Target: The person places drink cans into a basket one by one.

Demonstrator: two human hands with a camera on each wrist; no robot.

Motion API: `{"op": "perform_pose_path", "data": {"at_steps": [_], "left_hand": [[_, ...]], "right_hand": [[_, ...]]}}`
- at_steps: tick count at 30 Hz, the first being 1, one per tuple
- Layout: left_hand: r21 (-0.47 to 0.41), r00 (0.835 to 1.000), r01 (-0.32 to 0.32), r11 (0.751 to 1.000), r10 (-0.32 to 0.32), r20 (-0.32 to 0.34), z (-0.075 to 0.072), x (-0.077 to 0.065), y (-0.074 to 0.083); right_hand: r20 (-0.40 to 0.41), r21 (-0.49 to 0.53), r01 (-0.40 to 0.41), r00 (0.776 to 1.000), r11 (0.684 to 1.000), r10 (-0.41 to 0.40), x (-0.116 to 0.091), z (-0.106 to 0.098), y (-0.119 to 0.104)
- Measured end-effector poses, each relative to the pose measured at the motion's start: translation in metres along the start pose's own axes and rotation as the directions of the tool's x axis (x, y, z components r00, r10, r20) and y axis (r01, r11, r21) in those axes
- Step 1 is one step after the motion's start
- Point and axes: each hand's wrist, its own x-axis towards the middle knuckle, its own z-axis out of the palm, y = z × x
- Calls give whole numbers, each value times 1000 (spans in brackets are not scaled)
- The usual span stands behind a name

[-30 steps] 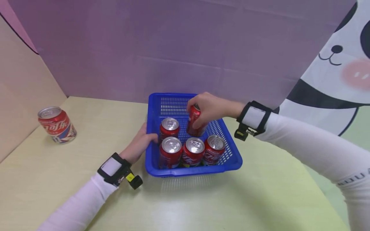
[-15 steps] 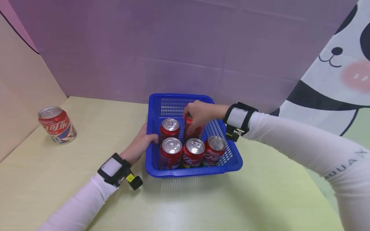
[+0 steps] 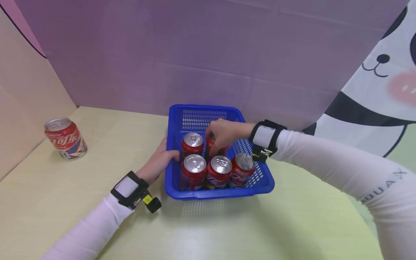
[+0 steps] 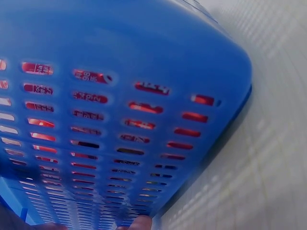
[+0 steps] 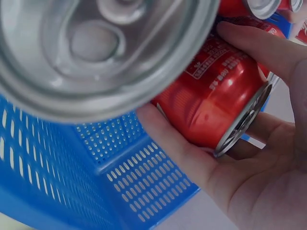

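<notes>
Right hand curls snugly round a red can inside the basket; more cans sit just beside the grip. Probably stiff, slick (heavy if full): best held round its upper sides. Left hand grips basket's side.

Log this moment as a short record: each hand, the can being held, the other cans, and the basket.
left hand: holds the basket's left side, thumb over the rim
right hand: grips one can inside the basket
held can: red; contact with basket floor can't be told
other cans inside: four, red, silver lids up
can outside: one, standing left of the basket
basket: blue, slotted, on the table
</notes>
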Motion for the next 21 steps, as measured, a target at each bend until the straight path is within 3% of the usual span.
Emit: {"op": "perform_pose_path", "data": {"at_steps": [21], "left_hand": [[3, 1000, 21, 1000, -21, 6, -2, 2, -2]], "right_hand": [[26, 6, -31, 999, 1000, 30, 3, 11, -2]]}}
